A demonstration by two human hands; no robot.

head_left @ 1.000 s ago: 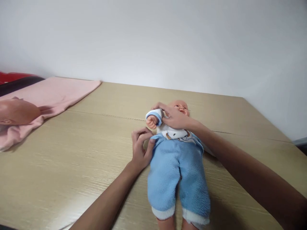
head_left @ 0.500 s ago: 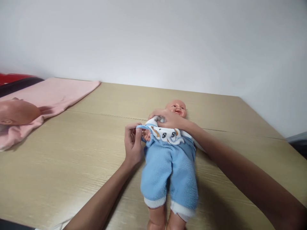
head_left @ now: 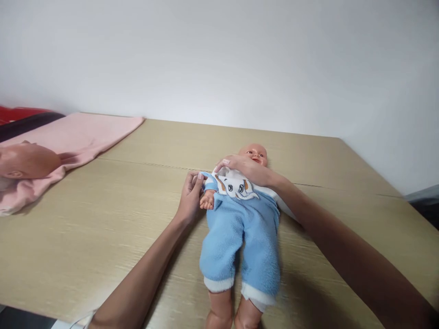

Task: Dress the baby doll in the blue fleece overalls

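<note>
A baby doll (head_left: pixel 254 152) lies on its back, head away from me, in a blue and white outfit (head_left: pixel 226 228) with an elephant face on its chest. At its side, my left hand (head_left: pixel 191 194) pinches the blue edge of the outfit by the sleeve. The doll's small hand (head_left: pixel 207 200) sticks out of the blue cuff beside my fingers. Across the doll's upper chest rests my right hand (head_left: pixel 245 167), its fingers bent over the white cloth at the shoulder and partly covering the chin. My right thumb is hidden. Bare doll legs show below the white trouser cuffs.
Over on the left, a second doll's head (head_left: pixel 30 160) lies on a pink cloth (head_left: pixel 103 125). Behind it are red and dark items (head_left: pixel 27 116). The wooden table (head_left: pixel 103 228) reaches back to a pale wall. Something dark stands beyond the right edge.
The doll's small hand has come further out of the blue cuff, now whole in view. My left hand has moved slightly up; the right-hand fingers have flattened over the white shoulder cloth.
</note>
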